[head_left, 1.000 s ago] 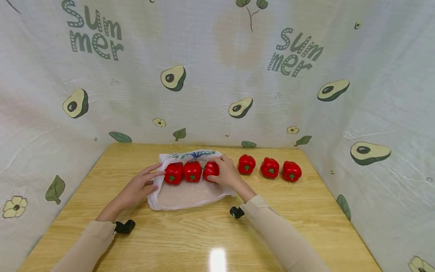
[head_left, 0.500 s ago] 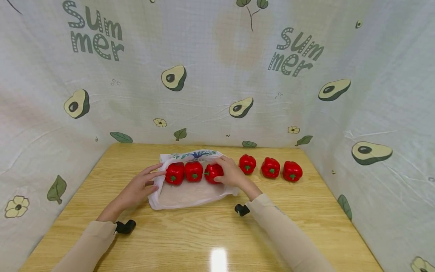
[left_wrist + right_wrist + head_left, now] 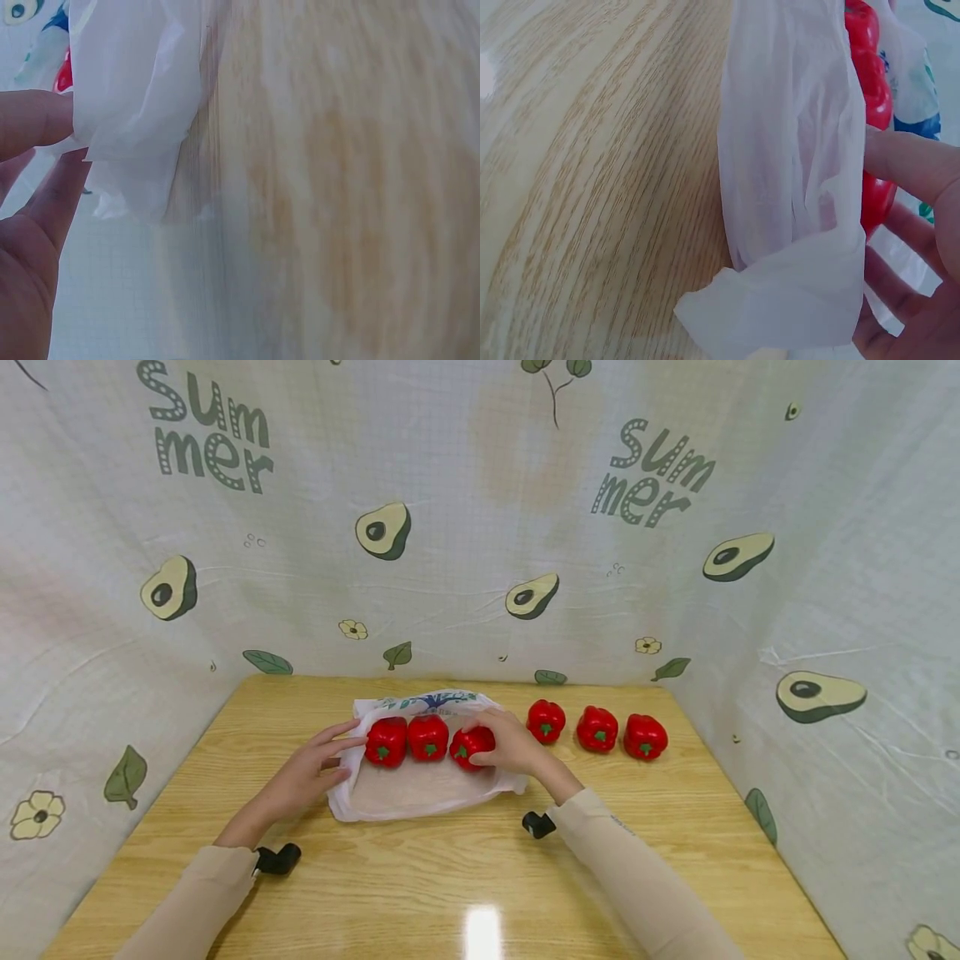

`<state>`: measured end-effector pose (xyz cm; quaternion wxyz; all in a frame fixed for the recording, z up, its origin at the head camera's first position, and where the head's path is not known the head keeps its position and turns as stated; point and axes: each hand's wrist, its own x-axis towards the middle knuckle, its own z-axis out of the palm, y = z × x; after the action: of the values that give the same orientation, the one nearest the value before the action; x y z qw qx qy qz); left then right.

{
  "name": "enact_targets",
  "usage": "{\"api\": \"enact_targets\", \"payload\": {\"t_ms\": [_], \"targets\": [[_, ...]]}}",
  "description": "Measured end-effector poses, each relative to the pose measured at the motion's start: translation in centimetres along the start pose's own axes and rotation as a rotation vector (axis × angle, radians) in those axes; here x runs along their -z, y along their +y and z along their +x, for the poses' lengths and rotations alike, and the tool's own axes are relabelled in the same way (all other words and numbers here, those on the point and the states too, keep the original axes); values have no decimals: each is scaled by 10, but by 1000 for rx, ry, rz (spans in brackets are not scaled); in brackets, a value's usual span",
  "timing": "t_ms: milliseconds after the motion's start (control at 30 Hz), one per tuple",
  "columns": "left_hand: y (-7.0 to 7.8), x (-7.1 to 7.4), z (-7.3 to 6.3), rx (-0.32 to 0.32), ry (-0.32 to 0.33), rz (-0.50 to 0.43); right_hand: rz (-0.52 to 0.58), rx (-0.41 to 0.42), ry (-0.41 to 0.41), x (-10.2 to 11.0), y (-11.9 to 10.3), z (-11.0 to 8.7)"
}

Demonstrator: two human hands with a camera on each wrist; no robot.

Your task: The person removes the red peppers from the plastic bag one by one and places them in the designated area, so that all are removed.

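Inside a white plastic bag [image 3: 420, 797] lying open on the table stand three red bell peppers in a row. My right hand [image 3: 513, 745] curls its fingers and thumb around the rightmost bell pepper [image 3: 471, 747]. The left bell pepper [image 3: 386, 743] and the middle bell pepper [image 3: 428, 738] stand beside it, green stems facing me. At the bag's left side, my left hand [image 3: 303, 772] has its fingers spread, touching the rim. The left wrist view shows fingers [image 3: 34, 120] against the white plastic [image 3: 135, 90]. In the right wrist view, bag plastic [image 3: 795, 150] partly covers the red peppers.
Right of the bag, on the wooden table [image 3: 390, 893], sit three more bell peppers: one near it [image 3: 545, 722], a middle one [image 3: 597, 730] and a far-right one [image 3: 644, 737]. A printed cloth [image 3: 450, 568] hangs behind and along both sides.
My right hand has shifted slightly right and turned the held bell pepper, so its stem, which pointed left, now faces more toward me. The left hand has stayed at the bag's rim.
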<state>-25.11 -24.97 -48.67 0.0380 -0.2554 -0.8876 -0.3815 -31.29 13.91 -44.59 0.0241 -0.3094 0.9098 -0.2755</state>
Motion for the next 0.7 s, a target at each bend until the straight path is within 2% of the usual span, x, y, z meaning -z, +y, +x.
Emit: {"api": "enact_targets", "payload": {"t_ms": [267,500,700], "targets": [[0,0,1,7,-9,11,16,67,-37,4,-1,-4],[0,0,0,-5,-6,4,-38,23,-72,6,-4,-9],[0,0,0,-10,-5,20,-82,54,-67,8,-6,-11]]}}
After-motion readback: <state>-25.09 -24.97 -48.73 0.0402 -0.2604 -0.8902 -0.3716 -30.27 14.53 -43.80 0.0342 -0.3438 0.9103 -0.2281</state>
